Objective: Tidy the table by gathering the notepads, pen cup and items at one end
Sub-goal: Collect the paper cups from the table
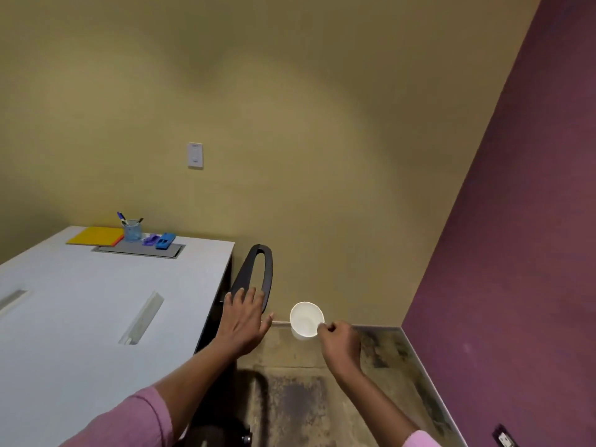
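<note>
My right hand (338, 341) pinches the white cup (306, 319) by its near rim; it's probably light and crushable. My left hand (245, 317) is spread flat.

tan wall (290, 108) meets purple wall (516, 253); mottled floor (322, 398); white table (80, 317).

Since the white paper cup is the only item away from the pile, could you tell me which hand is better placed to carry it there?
Right, probably: the right hand pinches the white paper cup by its rim, while the left hand rests open on the black chair back.
</note>
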Available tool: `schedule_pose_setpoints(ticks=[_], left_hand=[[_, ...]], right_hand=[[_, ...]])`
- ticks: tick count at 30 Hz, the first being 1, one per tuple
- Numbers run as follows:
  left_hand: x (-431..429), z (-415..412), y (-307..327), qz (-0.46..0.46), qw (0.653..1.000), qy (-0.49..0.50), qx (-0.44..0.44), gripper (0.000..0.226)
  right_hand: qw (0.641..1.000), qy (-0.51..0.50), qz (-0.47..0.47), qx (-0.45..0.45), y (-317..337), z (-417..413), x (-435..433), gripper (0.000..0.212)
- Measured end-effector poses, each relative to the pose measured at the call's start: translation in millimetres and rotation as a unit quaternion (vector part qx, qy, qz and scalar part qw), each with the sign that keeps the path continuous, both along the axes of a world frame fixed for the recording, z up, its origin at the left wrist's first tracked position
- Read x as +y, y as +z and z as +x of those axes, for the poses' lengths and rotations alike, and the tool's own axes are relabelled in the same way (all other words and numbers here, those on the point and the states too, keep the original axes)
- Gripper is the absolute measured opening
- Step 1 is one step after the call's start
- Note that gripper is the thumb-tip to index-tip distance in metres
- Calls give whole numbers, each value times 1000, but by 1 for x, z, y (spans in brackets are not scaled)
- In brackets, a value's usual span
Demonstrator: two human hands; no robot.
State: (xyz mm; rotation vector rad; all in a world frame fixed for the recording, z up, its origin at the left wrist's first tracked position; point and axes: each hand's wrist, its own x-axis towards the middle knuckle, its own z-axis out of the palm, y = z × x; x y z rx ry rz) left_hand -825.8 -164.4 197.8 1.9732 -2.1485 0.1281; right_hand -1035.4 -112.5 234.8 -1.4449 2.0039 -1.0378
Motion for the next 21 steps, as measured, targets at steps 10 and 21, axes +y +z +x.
schedule_pose_setpoints(ticks=[10, 21], left_hand=[[-93, 10, 2, 13, 993, 110, -50, 67], [-196, -8, -9, 16, 954, 301, -4, 65]], right_hand=[[987, 157, -14, 11, 12, 14, -164, 43], [936, 352, -21, 1, 6, 24, -336, 41]])
